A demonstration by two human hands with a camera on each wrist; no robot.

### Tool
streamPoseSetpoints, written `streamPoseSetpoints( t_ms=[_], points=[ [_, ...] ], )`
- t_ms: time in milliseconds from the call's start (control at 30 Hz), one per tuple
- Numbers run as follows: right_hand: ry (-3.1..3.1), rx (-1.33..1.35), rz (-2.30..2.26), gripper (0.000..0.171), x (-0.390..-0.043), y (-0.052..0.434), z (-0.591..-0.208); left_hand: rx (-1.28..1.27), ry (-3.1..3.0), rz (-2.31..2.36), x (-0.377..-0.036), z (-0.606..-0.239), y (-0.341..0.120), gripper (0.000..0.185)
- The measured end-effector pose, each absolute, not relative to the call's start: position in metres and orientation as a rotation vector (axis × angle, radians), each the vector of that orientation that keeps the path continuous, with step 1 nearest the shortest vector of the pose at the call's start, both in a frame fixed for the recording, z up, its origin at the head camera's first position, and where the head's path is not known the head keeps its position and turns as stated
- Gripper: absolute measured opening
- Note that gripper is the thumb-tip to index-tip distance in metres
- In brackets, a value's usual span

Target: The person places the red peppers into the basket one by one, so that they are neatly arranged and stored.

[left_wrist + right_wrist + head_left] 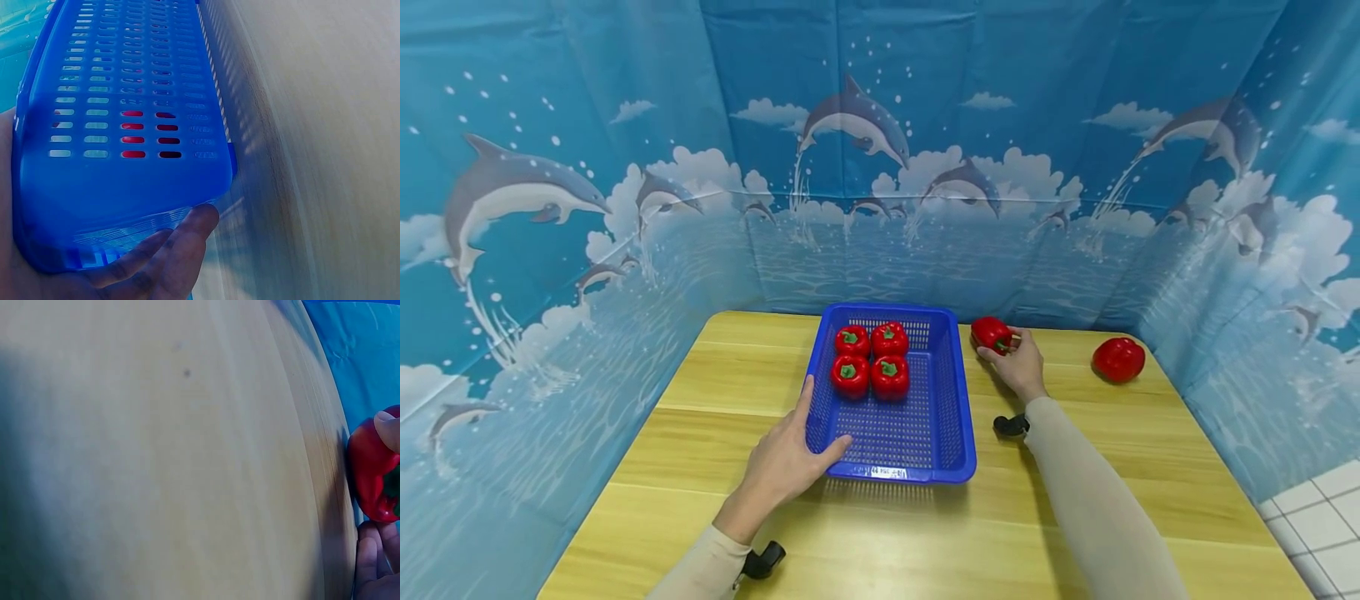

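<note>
A blue plastic basket (951, 417) with slotted walls holds several red bell peppers (891, 379), green stems up, grouped at its left and far part. My left hand (786, 458) grips the basket's near left corner, the thumb over the near rim. Its fingers (181, 250) wrap the corner from outside in the left wrist view. Right of the basket, by the table's far edge, my right hand (1018, 367) holds another red bell pepper (988, 333) between thumb and fingers. That pepper's stem points toward the hand.
One more red bell pepper (1118, 360) lies on the wooden table (700, 450) near the far right corner. A blue dolphin-print curtain (1037, 250) surrounds the table's back and sides. White tiles (1326, 508) show at the lower right.
</note>
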State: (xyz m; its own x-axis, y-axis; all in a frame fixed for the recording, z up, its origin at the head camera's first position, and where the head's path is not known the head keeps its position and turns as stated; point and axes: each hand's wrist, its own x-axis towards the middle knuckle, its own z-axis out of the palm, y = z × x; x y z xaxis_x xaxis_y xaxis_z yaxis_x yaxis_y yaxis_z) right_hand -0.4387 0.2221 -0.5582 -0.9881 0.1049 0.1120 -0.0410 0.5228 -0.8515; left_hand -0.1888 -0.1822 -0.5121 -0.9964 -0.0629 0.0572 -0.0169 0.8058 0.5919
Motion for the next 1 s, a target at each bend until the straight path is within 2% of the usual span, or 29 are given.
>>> streamPoseSetpoints(
  t_ms=[1000],
  points=[
    [-2.567,-0.043,1.534,0.087,-0.4359,0.2282,-0.5586,0.065,-2.909,-0.949,-0.1896,-0.5123,-0.1832,0.121]
  ],
)
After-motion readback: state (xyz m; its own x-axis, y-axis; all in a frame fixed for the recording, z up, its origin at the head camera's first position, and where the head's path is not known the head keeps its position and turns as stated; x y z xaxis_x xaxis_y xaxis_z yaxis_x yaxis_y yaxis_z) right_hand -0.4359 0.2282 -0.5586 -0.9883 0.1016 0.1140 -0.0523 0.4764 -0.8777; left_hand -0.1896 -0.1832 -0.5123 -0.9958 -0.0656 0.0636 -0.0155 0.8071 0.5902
